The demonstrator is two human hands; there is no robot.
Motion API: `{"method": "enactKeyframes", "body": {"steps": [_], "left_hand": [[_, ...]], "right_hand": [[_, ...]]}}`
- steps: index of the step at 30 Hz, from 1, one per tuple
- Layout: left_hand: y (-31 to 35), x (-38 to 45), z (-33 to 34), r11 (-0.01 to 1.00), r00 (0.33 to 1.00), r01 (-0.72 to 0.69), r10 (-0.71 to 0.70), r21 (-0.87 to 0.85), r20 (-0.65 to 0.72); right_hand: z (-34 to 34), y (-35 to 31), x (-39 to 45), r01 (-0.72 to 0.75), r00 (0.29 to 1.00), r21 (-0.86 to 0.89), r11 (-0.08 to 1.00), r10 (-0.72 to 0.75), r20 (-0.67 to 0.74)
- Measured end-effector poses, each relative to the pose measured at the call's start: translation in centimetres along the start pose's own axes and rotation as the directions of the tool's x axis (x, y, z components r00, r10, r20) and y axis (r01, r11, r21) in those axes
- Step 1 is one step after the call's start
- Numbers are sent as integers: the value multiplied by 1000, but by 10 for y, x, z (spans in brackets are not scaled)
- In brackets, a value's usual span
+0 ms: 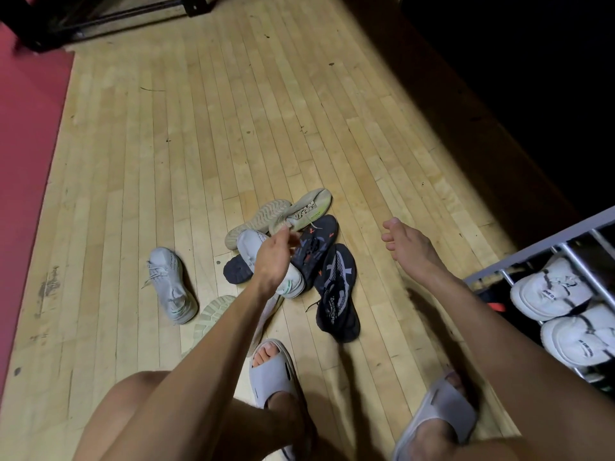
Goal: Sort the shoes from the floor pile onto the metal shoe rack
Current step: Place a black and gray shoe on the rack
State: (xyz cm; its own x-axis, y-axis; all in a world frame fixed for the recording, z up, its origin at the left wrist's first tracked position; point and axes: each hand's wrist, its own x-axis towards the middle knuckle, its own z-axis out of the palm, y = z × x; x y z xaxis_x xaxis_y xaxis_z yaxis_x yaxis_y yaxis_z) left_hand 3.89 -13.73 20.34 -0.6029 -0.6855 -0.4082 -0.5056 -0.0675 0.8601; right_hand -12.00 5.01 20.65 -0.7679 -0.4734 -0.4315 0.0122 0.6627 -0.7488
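A pile of shoes lies on the wooden floor: a beige-green sneaker (311, 207), a beige shoe turned sole up (259, 219), a pale grey knit sneaker (250, 242) and two dark sneakers (316, 247) (336, 291). Another grey knit sneaker (169, 284) lies apart to the left. My left hand (274, 261) hangs over the pile with its fingers curled at the heel of the beige-green sneaker; a grip is not clear. My right hand (409, 246) hovers right of the pile, fingers apart, holding nothing. The metal shoe rack (532, 252) stands at the right with two white shoes (549, 289) (579, 339) on it.
A red mat (26, 161) borders the floor on the left. A black frame (66, 24) stands at the top left. The right side beyond the floor is dark. My feet in grey slides (276, 374) (442, 414) stand just below the pile.
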Motion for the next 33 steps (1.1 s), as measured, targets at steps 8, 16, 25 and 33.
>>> {"method": "enactKeyframes", "body": {"steps": [8, 16, 25, 33], "left_hand": [[-51, 17, -7, 986, 986, 164, -164, 25, -9], [-112, 47, 48, 941, 938, 338, -336, -11, 88], [-158, 53, 99, 877, 862, 476, -480, 65, 166], [-172, 38, 119, 782, 743, 619, -612, 68, 270]], "right_hand": [[11, 51, 4, -222, 974, -61, 973, 224, 43], [87, 87, 48, -310, 947, 25, 950, 306, 98], [156, 155, 66, -547, 837, 203, 812, 528, 147], [175, 167, 51, -655, 745, 450, 607, 617, 252]]}}
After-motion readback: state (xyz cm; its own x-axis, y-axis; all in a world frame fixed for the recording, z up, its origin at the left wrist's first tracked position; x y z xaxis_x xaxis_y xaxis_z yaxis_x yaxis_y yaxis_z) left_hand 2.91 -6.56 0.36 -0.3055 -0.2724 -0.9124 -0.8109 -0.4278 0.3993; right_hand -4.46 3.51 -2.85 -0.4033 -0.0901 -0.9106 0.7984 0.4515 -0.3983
